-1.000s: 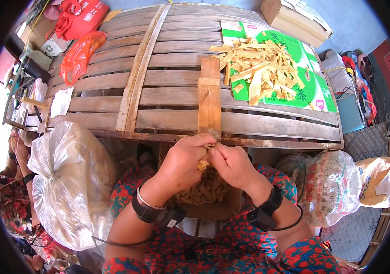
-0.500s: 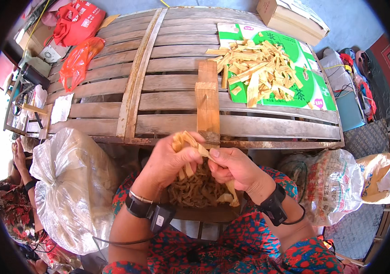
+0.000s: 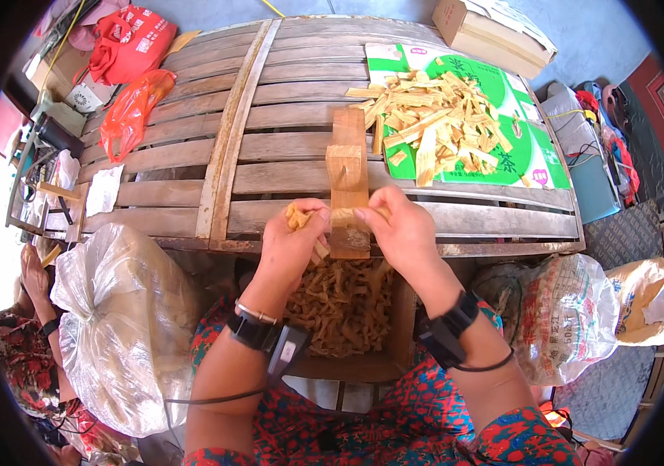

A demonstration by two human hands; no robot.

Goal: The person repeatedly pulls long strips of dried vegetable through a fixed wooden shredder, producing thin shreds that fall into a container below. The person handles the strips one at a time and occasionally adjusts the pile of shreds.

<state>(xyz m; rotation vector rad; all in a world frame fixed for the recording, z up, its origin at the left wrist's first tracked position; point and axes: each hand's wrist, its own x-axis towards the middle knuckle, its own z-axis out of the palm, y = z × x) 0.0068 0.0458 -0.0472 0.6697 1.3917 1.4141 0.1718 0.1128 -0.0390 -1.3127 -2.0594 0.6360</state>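
Observation:
My left hand [image 3: 289, 245] is closed around a crumpled bunch of pale yellow dried strips [image 3: 298, 218]. My right hand [image 3: 406, 233] pinches the other end of a strip. Between the hands, the strip is held across the near end of a wooden block [image 3: 349, 182], which juts over the table's front edge and has a raised piece on top. Whether the strip touches the block is hard to tell. Below my hands, a box [image 3: 355, 366] holds many curled brownish-yellow pieces [image 3: 339, 318].
Flat yellow strips [image 3: 444, 116] lie heaped on a green printed cardboard sheet [image 3: 538, 151] on the slatted table [image 3: 285, 175]. Red bags [image 3: 134, 109] sit at its far left. A full clear plastic bag [image 3: 118, 326] stands left, a woven sack [image 3: 557, 318] right. Another person's hand [image 3: 34, 272] shows far left.
Both hands have moved away from me and apart, from above the box to the block's near end, stretching the strip across it. The pieces in the box are less hidden.

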